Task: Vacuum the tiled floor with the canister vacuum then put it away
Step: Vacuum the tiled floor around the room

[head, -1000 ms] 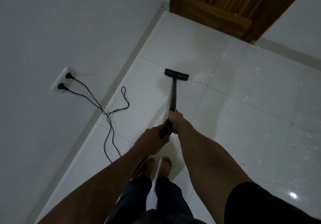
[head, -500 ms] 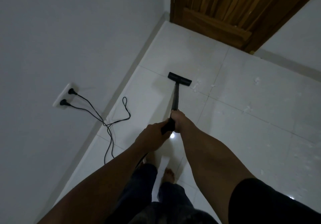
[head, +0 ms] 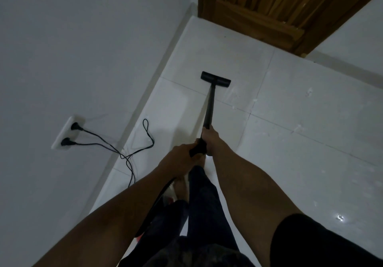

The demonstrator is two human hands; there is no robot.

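The left hand (head: 182,155) and right hand (head: 209,140) grip the vacuum pipe (head: 209,105). Its head (head: 215,77) sits on the floor (head: 310,142) at twelve o'clock. Cords (head: 124,156) at nine o'clock could tangle or get sucked in.

The floor head (head: 215,77) sits on the floor (head: 310,142) before the door (head: 269,8), its wand (head: 209,109) running back to the right hand (head: 209,140), the left hand (head: 180,159) just behind. To the left, cords (head: 126,156) trail from a wall socket (head: 67,132) onto the floor.

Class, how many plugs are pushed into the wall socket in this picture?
2. The upper plug and the lower plug both sit in the white wall socket, one above the other; none seems hidden.
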